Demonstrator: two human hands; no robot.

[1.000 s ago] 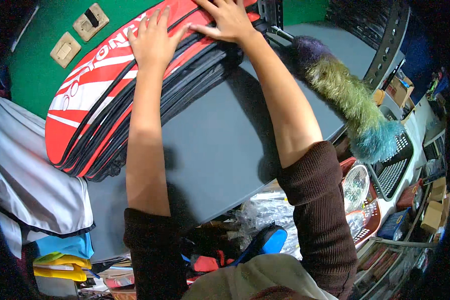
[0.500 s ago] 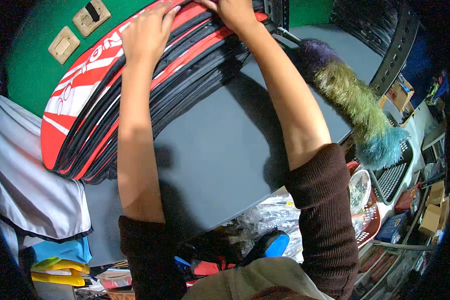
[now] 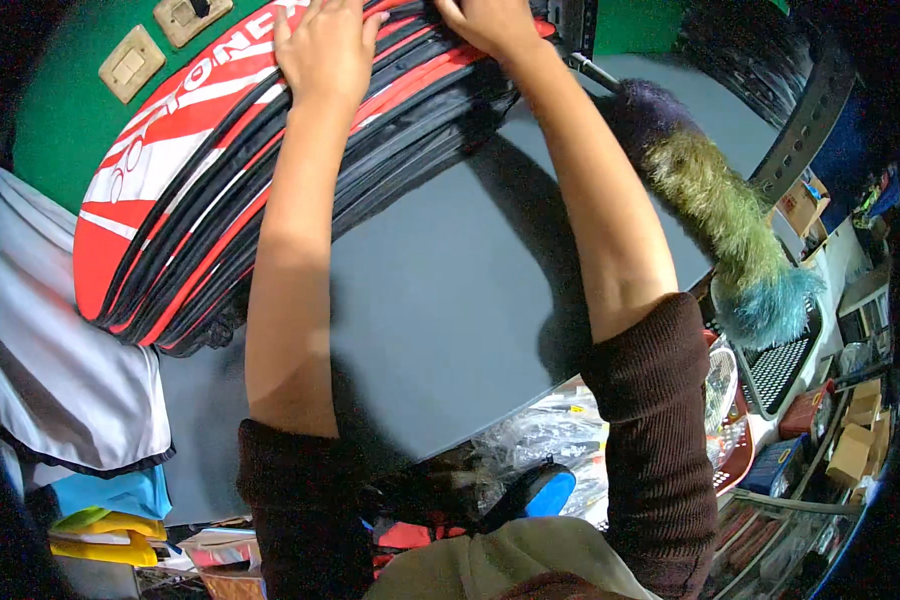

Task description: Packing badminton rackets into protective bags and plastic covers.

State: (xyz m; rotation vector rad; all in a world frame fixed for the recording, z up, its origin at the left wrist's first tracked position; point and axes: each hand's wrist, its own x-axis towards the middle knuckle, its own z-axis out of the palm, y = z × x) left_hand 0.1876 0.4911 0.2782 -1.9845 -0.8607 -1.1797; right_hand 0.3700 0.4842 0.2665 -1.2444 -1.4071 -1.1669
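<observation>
A row of red, white and black racket bags [image 3: 155, 165] leans close together on a grey shelf [image 3: 440, 290] against the green wall. My left hand [image 3: 325, 55] lies on the upper edges of the bags, its fingers spread and its thumb out to the right. Farther right, my right hand [image 3: 495, 25] is at the right end of the same row. The top edge of the picture cuts off most of its fingers, so their grip is hidden.
A fluffy multicoloured duster [image 3: 715, 195] hangs over the shelf's right side, beside a perforated black metal post [image 3: 805, 130]. White cloth [image 3: 80, 340] drapes at the left. Below are plastic-wrapped goods [image 3: 540, 440], a red basket [image 3: 735, 455] and cardboard boxes [image 3: 850, 450].
My left hand has slid right along the bags, closer to my right hand, and its fingers have spread. The view has shifted slightly.
</observation>
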